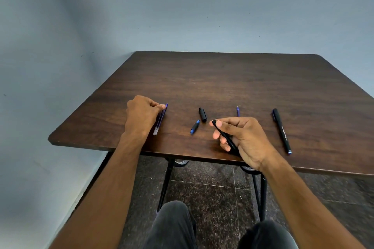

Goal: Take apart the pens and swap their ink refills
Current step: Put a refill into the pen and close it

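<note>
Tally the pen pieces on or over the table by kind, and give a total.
Whole capped pens: 1, the black pen at the right.
Black barrels: 1, held in the right hand.
Black caps: 1.
Blue-and-black tip sections: 1.
Refills: 3, two under the left hand, one behind the right hand.
Total: 7

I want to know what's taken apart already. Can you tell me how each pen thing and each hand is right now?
left hand: fingertips pinching the refills on the table.
refills: two, lying side by side.
right hand: closed around the black barrel.
black barrel: held above the table, tilted.
black cap: off, lying alone.
blue-tipped piece: detached, lying alone.
whole pen: assembled, lying untouched.
table: holds the loose parts.
</note>
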The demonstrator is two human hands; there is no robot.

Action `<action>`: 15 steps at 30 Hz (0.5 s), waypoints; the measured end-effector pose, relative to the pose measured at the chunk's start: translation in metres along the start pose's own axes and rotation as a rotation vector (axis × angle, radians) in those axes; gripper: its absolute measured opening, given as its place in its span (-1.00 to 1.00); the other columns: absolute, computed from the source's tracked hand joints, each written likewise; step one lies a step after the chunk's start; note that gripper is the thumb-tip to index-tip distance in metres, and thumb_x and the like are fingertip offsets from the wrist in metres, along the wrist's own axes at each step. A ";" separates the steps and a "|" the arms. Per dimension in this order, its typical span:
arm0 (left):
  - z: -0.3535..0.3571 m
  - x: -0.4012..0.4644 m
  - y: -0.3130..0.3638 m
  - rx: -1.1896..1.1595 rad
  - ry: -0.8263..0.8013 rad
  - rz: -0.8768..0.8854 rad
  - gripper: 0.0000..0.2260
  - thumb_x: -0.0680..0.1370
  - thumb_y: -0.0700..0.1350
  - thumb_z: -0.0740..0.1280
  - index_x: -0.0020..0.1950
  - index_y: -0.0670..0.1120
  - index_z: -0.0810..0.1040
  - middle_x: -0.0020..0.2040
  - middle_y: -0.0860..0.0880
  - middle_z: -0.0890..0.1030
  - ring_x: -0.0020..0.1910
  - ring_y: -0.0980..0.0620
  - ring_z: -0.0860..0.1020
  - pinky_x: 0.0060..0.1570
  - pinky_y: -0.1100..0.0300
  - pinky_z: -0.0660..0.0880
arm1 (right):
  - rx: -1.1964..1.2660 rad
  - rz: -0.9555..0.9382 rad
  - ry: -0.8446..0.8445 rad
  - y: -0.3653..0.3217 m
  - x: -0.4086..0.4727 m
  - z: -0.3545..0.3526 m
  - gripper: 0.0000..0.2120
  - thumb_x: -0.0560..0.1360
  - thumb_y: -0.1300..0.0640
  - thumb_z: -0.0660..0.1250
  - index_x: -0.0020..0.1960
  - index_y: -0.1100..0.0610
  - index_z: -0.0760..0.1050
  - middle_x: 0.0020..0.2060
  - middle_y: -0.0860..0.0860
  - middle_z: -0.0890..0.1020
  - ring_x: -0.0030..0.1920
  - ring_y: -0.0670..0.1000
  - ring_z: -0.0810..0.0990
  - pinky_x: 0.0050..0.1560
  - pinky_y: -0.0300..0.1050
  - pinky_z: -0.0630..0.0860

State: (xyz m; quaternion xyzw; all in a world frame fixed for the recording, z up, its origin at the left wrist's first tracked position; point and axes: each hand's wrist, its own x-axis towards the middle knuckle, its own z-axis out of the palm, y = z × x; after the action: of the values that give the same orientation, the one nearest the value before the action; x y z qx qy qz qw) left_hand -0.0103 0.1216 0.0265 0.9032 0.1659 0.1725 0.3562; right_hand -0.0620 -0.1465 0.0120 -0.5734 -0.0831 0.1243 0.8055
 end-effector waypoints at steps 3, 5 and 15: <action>-0.003 -0.009 0.006 -0.037 0.042 0.105 -0.86 0.53 0.02 0.48 -0.02 -0.01 0.76 -0.12 0.06 0.74 -0.23 0.30 0.57 -0.17 0.41 0.45 | 0.006 -0.002 -0.001 0.000 0.000 0.000 -0.74 0.48 0.22 0.43 0.04 0.41 0.65 -0.31 0.23 0.62 -0.41 0.02 0.45 -0.50 -0.19 0.39; -0.003 -0.023 0.015 -0.092 0.072 0.181 -0.87 0.55 0.00 0.46 0.03 0.00 0.75 -0.08 0.14 0.72 -0.18 0.37 0.56 -0.11 0.52 0.39 | 0.015 -0.002 -0.005 -0.001 0.000 0.000 -0.75 0.49 0.24 0.43 0.05 0.42 0.65 -0.29 0.25 0.64 -0.41 0.02 0.46 -0.48 -0.18 0.41; 0.032 -0.102 0.057 -0.392 -0.128 0.364 -0.90 0.55 -0.08 0.46 0.03 0.02 0.74 -0.10 0.19 0.72 -0.05 0.30 0.64 0.00 0.42 0.50 | 0.064 -0.035 -0.031 -0.004 -0.002 -0.003 -0.73 0.55 0.23 0.34 0.12 0.43 0.60 -0.13 0.33 0.70 -0.25 0.12 0.65 -0.26 -0.09 0.60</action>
State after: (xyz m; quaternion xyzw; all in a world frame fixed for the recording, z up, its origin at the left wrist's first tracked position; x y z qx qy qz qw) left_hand -0.0767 0.0206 0.0250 0.8411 -0.0587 0.2049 0.4971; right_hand -0.0623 -0.1512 0.0144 -0.5440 -0.1014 0.1216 0.8240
